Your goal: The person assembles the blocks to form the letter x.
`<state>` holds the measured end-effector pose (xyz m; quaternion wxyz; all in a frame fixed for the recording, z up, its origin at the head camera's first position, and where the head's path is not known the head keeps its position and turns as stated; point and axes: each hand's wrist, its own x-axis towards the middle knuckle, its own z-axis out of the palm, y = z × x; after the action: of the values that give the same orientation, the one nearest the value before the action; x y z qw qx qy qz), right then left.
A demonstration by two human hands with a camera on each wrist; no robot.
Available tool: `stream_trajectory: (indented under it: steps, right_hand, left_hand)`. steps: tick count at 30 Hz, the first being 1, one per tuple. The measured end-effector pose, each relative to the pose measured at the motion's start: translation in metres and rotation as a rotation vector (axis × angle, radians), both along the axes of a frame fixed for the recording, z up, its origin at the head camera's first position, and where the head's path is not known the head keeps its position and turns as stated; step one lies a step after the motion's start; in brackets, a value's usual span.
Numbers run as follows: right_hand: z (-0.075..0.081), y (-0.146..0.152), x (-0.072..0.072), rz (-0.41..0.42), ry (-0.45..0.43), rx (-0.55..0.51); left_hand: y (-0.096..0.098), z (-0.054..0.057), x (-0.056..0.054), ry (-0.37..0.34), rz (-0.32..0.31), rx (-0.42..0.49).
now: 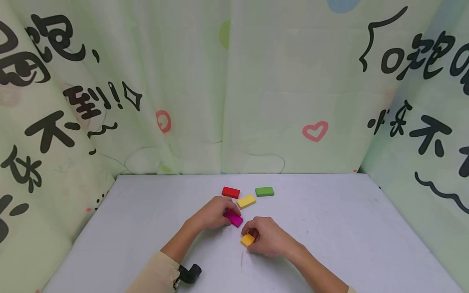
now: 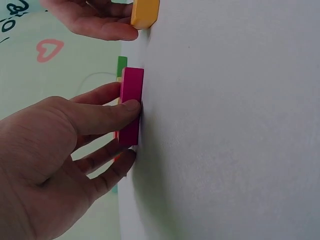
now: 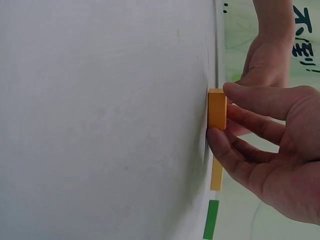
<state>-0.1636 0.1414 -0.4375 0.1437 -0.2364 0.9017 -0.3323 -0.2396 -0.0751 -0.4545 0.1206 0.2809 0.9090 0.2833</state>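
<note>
My left hand (image 1: 217,212) pinches a magenta block (image 1: 234,218) between thumb and fingers, low at the white table; the left wrist view shows the thumb across the near face of the block (image 2: 131,107). Close by on the right, my right hand (image 1: 269,237) holds an orange block (image 1: 248,240). In the right wrist view the thumb is at one end of this orange block (image 3: 217,109) and a finger at the other. Just beyond the magenta block lies a yellow block (image 1: 246,202), with a red block (image 1: 231,192) and a green block (image 1: 264,191) behind it.
The white table (image 1: 329,236) runs back to a pale green curtain (image 1: 264,101) with black lettering and pink hearts. More curtain hangs along the left and right sides. A black device (image 1: 189,274) is strapped at the left wrist, by the beige sleeve (image 1: 155,274).
</note>
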Motion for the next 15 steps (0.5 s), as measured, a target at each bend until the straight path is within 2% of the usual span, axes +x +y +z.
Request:
stream_trajectory:
  steps: [6,15]
  right_hand:
    - [0.0012,0.0003,0.0001,0.004,0.01,-0.001]
    - [-0.0003,0.0008,-0.0015,-0.012,-0.028,-0.002]
  left_hand:
    - [-0.0002,-0.001,-0.0013,0.0,-0.002,-0.004]
    - [-0.0007,-0.0006,0.0002,-0.005,0.003,-0.009]
